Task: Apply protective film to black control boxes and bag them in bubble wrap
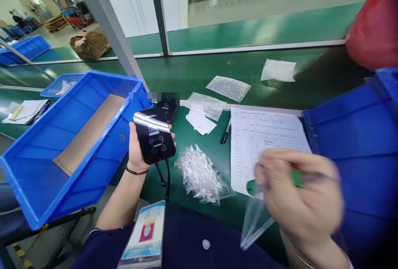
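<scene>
My left hand (137,146) is wrapped round a glossy black device (154,136) printed with RHINO and round button outlines, its face turned up. Black cords (168,180) hang below it. A second black device (168,109) lies just behind it on the bench. Over the paper's lower right corner, my right hand (300,196) is blurred and closed. A clear plastic bag (255,225) dangles from its fingers, and a green-handled tool (251,187) pokes out on both sides; its kind is hard to make out. A bundle of small clear plastic bags (202,175) lies between the hands.
A blue crate (108,169) with cardboard in it stands at the left, another blue crate (351,153) at the right. A printed form (264,132), black marker (226,131), white cards (200,122) and bubble-wrap pieces (229,88) lie on the green bench.
</scene>
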`<control>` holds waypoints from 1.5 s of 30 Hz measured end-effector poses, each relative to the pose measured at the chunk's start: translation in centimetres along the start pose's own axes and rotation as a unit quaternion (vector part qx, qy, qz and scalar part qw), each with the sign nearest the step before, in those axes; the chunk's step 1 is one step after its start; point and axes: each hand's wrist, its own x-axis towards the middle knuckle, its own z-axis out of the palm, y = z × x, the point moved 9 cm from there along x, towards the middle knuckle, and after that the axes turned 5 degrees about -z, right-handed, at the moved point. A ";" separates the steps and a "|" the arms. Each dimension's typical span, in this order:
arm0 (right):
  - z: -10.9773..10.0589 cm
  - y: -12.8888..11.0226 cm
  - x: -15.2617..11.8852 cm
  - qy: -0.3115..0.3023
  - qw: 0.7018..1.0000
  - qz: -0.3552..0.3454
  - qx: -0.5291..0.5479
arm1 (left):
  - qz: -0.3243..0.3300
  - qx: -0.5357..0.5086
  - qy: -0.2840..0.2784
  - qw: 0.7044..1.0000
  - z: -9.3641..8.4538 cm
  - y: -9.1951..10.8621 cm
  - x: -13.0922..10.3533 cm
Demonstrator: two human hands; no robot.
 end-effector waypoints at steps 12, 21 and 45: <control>8.9 4.6 -2.7 -0.369 0.915 -0.009 -0.161 | 0.037 0.043 -0.013 0.998 3.2 0.7 0.3; 4.8 6.0 -0.5 -0.109 0.861 0.272 0.416 | 0.014 0.371 -0.017 0.928 8.3 -4.2 14.3; 4.6 3.6 -2.8 -0.219 0.889 0.235 0.325 | 0.247 0.033 0.008 0.969 7.6 2.5 8.3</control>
